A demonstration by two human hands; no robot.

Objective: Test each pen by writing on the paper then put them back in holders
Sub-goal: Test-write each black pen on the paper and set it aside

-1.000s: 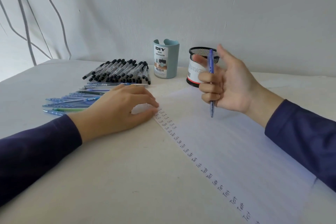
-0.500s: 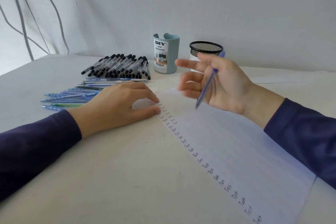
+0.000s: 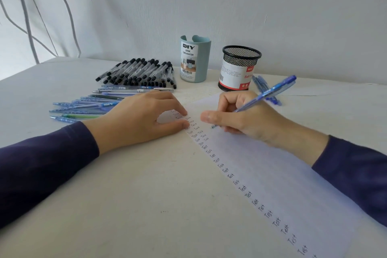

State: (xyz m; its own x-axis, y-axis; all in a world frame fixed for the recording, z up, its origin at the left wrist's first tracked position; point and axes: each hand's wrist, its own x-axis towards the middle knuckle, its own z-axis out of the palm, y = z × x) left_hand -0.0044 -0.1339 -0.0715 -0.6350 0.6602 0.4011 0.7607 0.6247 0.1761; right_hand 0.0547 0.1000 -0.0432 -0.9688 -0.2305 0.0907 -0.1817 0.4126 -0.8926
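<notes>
My right hand (image 3: 249, 120) grips a blue pen (image 3: 270, 92) in a writing hold, its tip down on the white paper (image 3: 282, 174) beside the top rows of handwritten "Test" words. My left hand (image 3: 138, 120) lies flat on the paper's upper left corner, fingers spread, holding nothing. Behind the paper stand two holders: a light blue desk organizer (image 3: 194, 58) and a black mesh cup (image 3: 240, 68). Left of the organizer lies a heap of black-capped pens (image 3: 138, 73); in front of it several blue pens (image 3: 88, 106) are spread on the table.
A few more blue pens (image 3: 261, 84) lie right of the mesh cup, behind my right hand. The white table (image 3: 125, 205) meets a pale wall close behind the holders. Grey cables (image 3: 27, 16) hang at the far left.
My right hand has turned the blue pen from upright in the air to a slanted writing hold and lowered its tip onto the paper. My left hand has stayed on the paper's corner.
</notes>
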